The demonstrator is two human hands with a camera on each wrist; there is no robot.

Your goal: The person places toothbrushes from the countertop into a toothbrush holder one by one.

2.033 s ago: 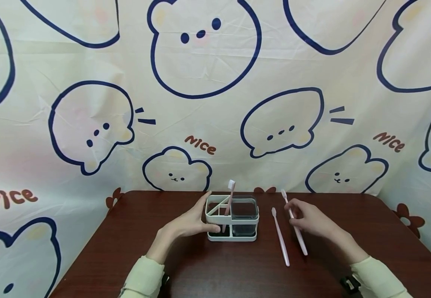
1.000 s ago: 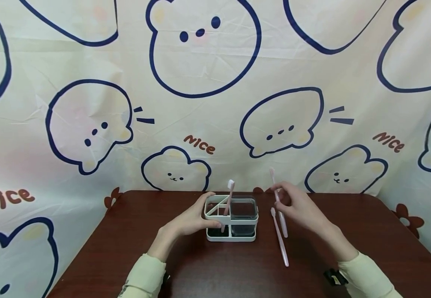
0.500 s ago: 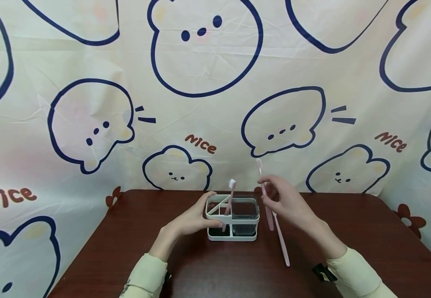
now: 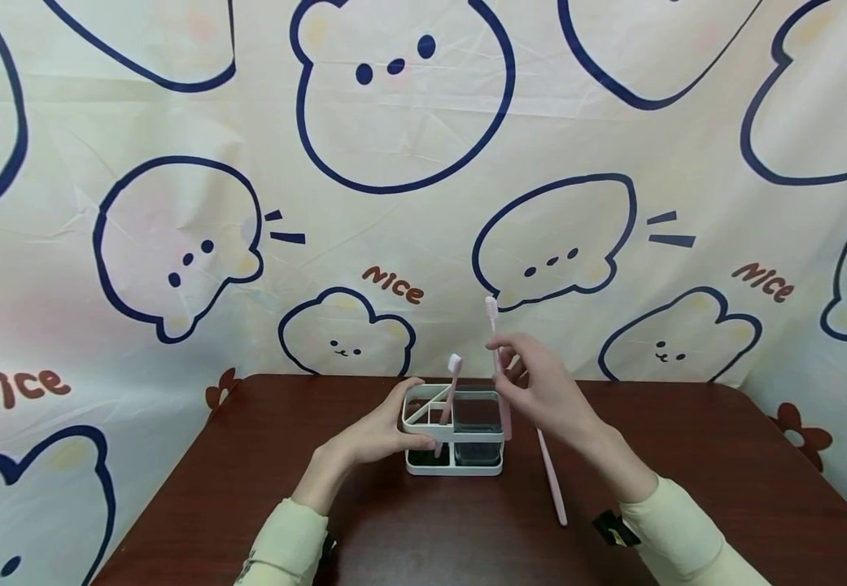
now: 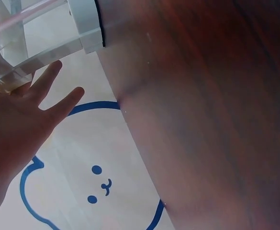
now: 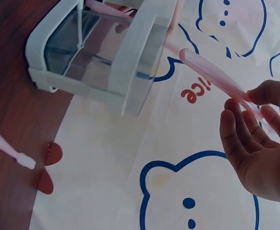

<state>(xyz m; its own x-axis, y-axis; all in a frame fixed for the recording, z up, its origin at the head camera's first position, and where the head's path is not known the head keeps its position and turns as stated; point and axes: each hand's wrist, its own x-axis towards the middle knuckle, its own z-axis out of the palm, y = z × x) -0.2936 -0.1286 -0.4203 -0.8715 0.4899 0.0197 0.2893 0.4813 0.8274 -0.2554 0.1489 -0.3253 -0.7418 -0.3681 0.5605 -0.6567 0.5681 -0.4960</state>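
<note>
Transfer step, we judge: left hand (image 4: 370, 434) grips holder (image 4: 467, 437), right hand (image 4: 542, 396) pinches toothbrush (image 6: 214, 73); next needs aligning over slots (image 4: 429, 404).

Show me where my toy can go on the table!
The table is bare left of the left hand, right of the right hand, and in front of the holder, left of the lying toothbrush. It's crowded at the holder: left hand gripping it, right hand nearby, pinching another toothbrush.
</note>
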